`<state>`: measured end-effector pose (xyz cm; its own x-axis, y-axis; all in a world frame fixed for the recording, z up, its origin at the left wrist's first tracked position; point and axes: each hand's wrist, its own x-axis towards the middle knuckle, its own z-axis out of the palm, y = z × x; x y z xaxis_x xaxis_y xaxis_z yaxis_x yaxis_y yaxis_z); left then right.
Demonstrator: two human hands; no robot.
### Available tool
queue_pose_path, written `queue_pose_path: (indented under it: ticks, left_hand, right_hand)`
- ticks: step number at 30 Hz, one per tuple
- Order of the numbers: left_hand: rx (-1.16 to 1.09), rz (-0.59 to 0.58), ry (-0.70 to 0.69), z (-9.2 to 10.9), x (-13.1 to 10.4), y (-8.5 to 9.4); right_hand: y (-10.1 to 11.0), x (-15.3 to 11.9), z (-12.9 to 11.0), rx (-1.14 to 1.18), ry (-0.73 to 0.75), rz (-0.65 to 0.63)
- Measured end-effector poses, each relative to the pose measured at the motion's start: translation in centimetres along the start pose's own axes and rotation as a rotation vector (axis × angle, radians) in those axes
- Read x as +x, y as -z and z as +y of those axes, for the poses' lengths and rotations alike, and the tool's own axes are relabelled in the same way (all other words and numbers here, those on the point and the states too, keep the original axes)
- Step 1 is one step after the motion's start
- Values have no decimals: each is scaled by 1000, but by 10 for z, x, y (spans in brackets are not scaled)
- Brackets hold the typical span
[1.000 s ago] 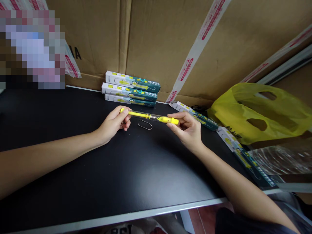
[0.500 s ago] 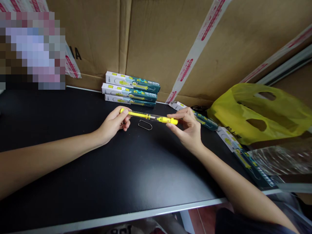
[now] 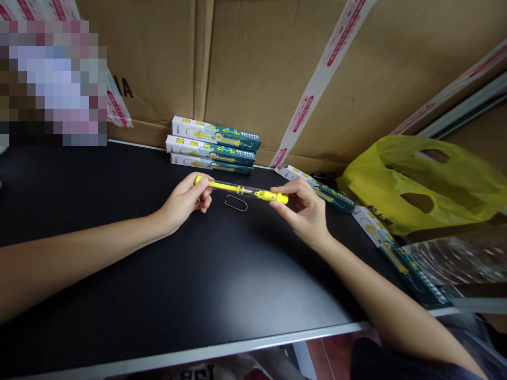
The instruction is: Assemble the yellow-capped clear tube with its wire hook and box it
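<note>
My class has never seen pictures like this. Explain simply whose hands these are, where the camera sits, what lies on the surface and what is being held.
There is no machine here: these are one person's two bare hands, seen from a camera worn on that person's head, looking forward and down. The left hand and right hand hold opposite ends of a yellow-and-clear tube. On the black tabletop lies a bent wire piece. Farther back are three printed boxes; two similar boxes lie at the right, near a yellow plastic bag. Brown cardboard rises behind. A pixelated patch hides the upper left.
</note>
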<state>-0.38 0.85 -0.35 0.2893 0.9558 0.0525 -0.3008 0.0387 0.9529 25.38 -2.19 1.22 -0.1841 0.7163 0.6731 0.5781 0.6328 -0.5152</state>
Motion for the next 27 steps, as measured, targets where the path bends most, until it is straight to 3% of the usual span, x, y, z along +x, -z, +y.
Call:
queue_pose_path:
  ticks: [6, 12, 27]
  left_hand:
    - [-1, 12, 5, 0, -1, 0]
    - [-8, 2, -2, 1, -1, 0]
    - [6, 13, 10, 2, -1, -2]
  right_hand:
    - [-1, -1, 0, 65, 4, -12]
    - [-4, -6, 3, 194, -122, -33]
    - [-5, -8, -3, 318, -232, -81]
